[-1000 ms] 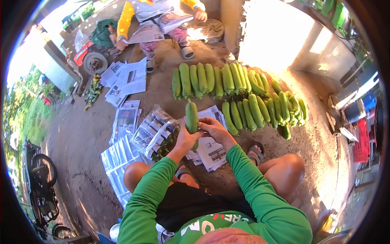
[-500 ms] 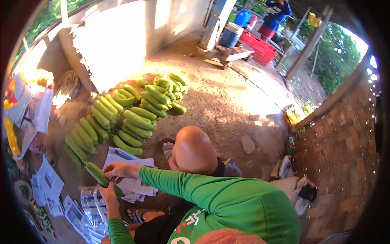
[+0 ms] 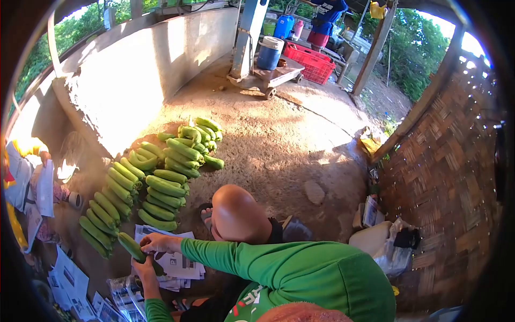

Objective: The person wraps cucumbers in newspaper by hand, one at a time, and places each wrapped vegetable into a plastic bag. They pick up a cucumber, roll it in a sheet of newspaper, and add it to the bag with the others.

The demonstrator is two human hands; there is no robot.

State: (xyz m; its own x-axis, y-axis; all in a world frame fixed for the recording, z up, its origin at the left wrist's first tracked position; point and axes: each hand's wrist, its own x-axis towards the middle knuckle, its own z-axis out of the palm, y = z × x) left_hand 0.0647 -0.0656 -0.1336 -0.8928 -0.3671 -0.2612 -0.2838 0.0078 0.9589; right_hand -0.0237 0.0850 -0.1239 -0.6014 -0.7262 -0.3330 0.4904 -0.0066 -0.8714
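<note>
A long green gourd is held up at a slant just in front of the piled ones. My left hand wraps round its lower part from below. Fingers bent, my right hand grips the near side of the same gourd; the fingertips are partly hidden. Printed paper sheets lie on the ground under and beside my hands. Beyond the held gourd, rows of similar green gourds are laid side by side and stacked on the dirt floor.
More papers and a plastic-wrapped bundle lie at the lower left. Farther off stand a low wheeled cart bearing a blue cooler, a red crate and a person in blue. A woven wall rises at the right.
The view has tilted up and shifted, so the floor, gourds and cart appear lower and farther left. Both hands stay on the same gourd, with little change in grip.
</note>
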